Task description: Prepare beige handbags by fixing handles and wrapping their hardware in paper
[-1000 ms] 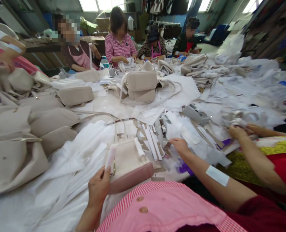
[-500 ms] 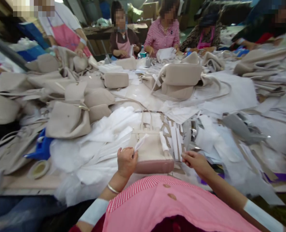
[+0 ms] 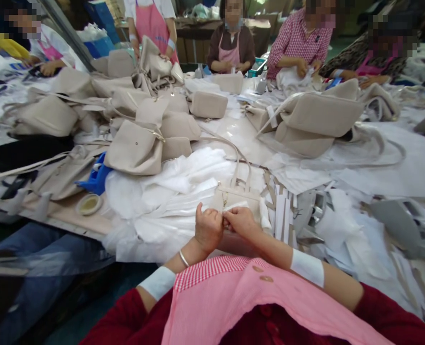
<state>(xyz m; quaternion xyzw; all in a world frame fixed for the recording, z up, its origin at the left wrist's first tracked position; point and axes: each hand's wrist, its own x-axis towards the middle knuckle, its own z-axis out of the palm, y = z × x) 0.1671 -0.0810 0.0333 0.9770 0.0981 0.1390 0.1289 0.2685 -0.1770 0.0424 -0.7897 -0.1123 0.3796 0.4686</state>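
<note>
A small beige handbag (image 3: 215, 197) with thin upright handles (image 3: 248, 171) lies right in front of me, a gold-coloured clasp (image 3: 225, 197) on its top. Over its near part my two hands meet at the fingertips. My left hand (image 3: 208, 230) is closed in a pinch, one finger sticking up. My right hand (image 3: 244, 222) is closed too, its fingertips against the left ones; what they pinch is hidden. Just behind the right fingers shows a white strip (image 3: 236, 205), apparently held in the left hand. The bag's dark pinkish base (image 3: 234, 243) is partly covered by my right forearm.
White wrapping sheets (image 3: 162, 201) spread to the left, near a blue tape dispenser (image 3: 96, 176) and a tape roll (image 3: 89, 204). White and beige strips (image 3: 283, 215) and a grey dispenser (image 3: 310, 215) lie right. Beige bags (image 3: 136, 146) are heaped beyond; several co-workers stand across the table.
My right hand has moved left from beside the strips to meet my left hand over the handbag. The white strip is now mostly hidden. The camera view has swung left.
</note>
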